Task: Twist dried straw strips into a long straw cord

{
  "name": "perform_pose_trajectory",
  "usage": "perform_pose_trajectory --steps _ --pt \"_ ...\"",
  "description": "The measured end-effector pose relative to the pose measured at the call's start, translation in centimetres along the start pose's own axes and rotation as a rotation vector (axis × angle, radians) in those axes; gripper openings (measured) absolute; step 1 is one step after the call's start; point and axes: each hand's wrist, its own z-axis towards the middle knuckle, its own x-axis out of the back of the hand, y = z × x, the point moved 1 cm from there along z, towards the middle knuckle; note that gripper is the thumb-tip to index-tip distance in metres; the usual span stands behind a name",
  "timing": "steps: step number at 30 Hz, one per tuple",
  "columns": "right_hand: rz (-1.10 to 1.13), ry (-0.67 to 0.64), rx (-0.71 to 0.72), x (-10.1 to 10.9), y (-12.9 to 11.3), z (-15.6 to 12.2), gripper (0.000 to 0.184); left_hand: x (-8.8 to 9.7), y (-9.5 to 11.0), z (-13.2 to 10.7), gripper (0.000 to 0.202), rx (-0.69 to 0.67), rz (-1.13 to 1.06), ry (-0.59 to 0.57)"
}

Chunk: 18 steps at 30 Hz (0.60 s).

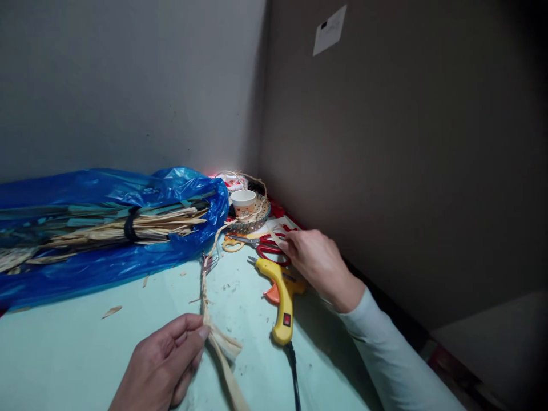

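Note:
Between the thumb and fingers of my left hand [166,359] is a braided cord of dry, straw-coloured fibre [205,294]. Its twisted part runs away from me over the table, while loose flat strips [229,371] hang toward me below the pinch. My right hand [319,262] is closed, reaching over the red-handled scissors [269,249]. A pale sliver shows at its fingertips, but what they grip is hidden. Just below that hand lies a yellow hot glue gun [282,302] with an orange trigger, its nozzle pointing away to the left.
A blue plastic bag [188,245] with a tied bundle of dry strips [166,222] lies at the left. At the back, a paper cup [244,201] stands on a round woven piece [261,214]. The glue gun's black cable [294,377] runs toward me. Walls border the table [85,354].

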Motion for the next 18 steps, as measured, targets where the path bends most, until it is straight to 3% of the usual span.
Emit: perform_pose_trajectory --steps 6,13,16,18 --pt "-0.076 0.011 0.073 -2.1 -1.7 0.2 0.017 0.0 -0.1 0.0 0.040 -0.003 -0.040 -0.020" --pt "-0.045 0.072 0.035 -1.7 -0.6 0.6 0.019 0.2 -0.4 0.3 0.038 -0.044 -0.058 -0.033" --pt "0.197 0.153 0.107 0.1 -0.6 -0.1 0.018 0.2 -0.6 0.3 0.035 -0.078 -0.074 -0.040" --pt "0.553 0.070 0.297 1.3 -1.5 -1.0 0.019 0.2 -0.6 0.2 0.034 -0.101 -0.079 -0.046"
